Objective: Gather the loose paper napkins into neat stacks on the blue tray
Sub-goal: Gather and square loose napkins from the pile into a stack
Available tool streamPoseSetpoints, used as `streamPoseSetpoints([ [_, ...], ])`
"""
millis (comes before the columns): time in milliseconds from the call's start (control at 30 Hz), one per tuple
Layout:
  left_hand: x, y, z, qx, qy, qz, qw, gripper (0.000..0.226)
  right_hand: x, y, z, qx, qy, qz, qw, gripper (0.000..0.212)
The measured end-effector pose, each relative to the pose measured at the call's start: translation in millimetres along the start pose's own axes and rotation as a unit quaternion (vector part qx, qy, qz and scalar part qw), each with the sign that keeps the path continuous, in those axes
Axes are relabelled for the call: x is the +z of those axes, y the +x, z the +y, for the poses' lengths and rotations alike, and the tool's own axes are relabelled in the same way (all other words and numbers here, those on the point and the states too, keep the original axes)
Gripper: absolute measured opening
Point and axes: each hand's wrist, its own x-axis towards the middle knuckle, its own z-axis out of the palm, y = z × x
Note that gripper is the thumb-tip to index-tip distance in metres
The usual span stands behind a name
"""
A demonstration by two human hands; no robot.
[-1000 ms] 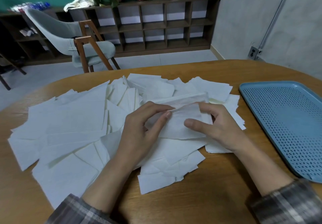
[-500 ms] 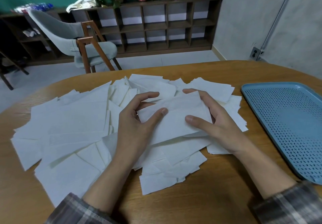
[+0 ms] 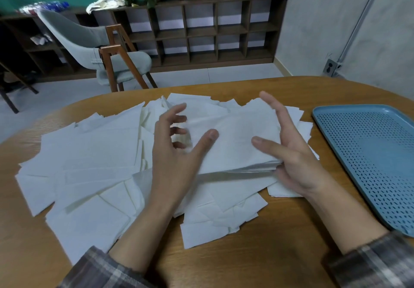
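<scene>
Head camera shows both hands lifted since half a second ago, when they lay flatter on the pile with fingers curled over the sheets. The right hand (image 3: 295,153) now pinches a thin stack of napkins (image 3: 235,144) at its 3 o'clock edge, thumb on top, fingers pointing toward 12. The left hand (image 3: 177,148) is spread and blurred at the stack's 9 o'clock side, gripping nothing. Loose napkins (image 3: 89,164) cover the wooden table (image 3: 268,254); the blue tray (image 3: 369,153) sits at 3 o'clock, bare.
</scene>
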Motion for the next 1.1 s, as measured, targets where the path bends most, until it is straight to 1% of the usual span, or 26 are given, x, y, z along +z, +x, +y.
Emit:
streamPoseSetpoints([
  [67,-2,2,2,-0.073,-0.085,-0.08,0.99,0.065,-2,0,-1,0.009,0.012,0.006,1.0,0.084],
  [100,-2,2,2,-0.102,-0.114,-0.122,0.981,0.06,-2,1,0,0.014,-0.016,0.013,1.0,0.082],
  [133,-2,1,2,-0.118,-0.114,-0.148,0.975,0.056,-1,2,1,0.017,-0.062,0.022,0.998,0.079],
  [167,-1,0,2,-0.12,-0.098,-0.157,0.975,0.054,-1,2,1,0.021,-0.11,0.027,0.993,0.076],
  [200,-1,-1,1,-0.115,-0.079,-0.155,0.978,0.054,-1,3,3,0.027,-0.139,0.025,0.99,0.074],
  [233,0,-1,0,-0.107,-0.065,-0.147,0.981,0.056,-3,3,4,0.033,-0.143,0.018,0.989,0.072],
  [300,-1,0,-3,-0.096,-0.052,-0.131,0.985,0.057,-6,1,2,0.047,-0.112,-0.003,0.993,0.069],
  [367,-2,0,-4,-0.088,-0.045,-0.129,0.987,0.057,-8,0,-2,0.047,-0.097,-0.035,0.994,0.055],
  [433,-3,0,-4,-0.078,-0.047,-0.132,0.987,0.059,-9,0,-3,0.043,-0.102,-0.051,0.993,0.04],
  [500,-3,0,-3,-0.062,-0.053,-0.138,0.987,0.062,-10,0,0,0.052,-0.112,-0.042,0.991,0.03],
  [567,-3,-1,-1,-0.053,-0.056,-0.151,0.985,0.065,-11,2,2,0.051,-0.139,-0.019,0.989,0.027],
  [633,-1,0,0,-0.069,-0.067,-0.153,0.984,0.065,-14,2,3,0.046,-0.14,0.013,0.989,0.028],
  [700,1,0,-3,-0.093,-0.089,-0.122,0.984,0.063,-17,3,3,0.035,-0.121,0.048,0.991,0.029],
  [733,1,0,-5,-0.083,-0.076,-0.099,0.989,0.061,-19,4,3,0.025,-0.126,0.071,0.989,0.029],
  [767,2,0,-7,-0.053,-0.042,-0.084,0.994,0.06,-21,5,3,0.011,-0.147,0.092,0.985,0.029],
  [800,2,-1,-9,-0.017,-0.002,-0.09,0.996,0.058,-21,5,3,-0.001,-0.176,0.108,0.978,0.029],
  [833,2,-3,-10,0.02,0.038,-0.118,0.992,0.053,-21,5,4,-0.01,-0.202,0.117,0.972,0.029],
  [867,3,-6,-9,0.055,0.076,-0.165,0.982,0.047,-21,5,5,-0.014,-0.217,0.12,0.969,0.03],
  [933,6,-11,-11,0.124,0.158,-0.273,0.941,0.039,-20,5,5,-0.015,-0.226,0.119,0.967,0.031],
  [967,8,-13,-14,0.153,0.193,-0.312,0.917,0.04,-20,5,6,-0.015,-0.227,0.118,0.967,0.031],
  [1000,10,-15,-18,0.171,0.214,-0.335,0.901,0.04,-20,5,5,-0.015,-0.23,0.116,0.966,0.031],
  [1033,11,-14,-21,0.177,0.221,-0.342,0.896,0.039,-19,5,5,-0.015,-0.234,0.115,0.965,0.031],
  [1100,12,-14,-23,0.174,0.204,-0.338,0.902,0.03,-18,4,4,-0.01,-0.236,0.111,0.965,0.031],
])
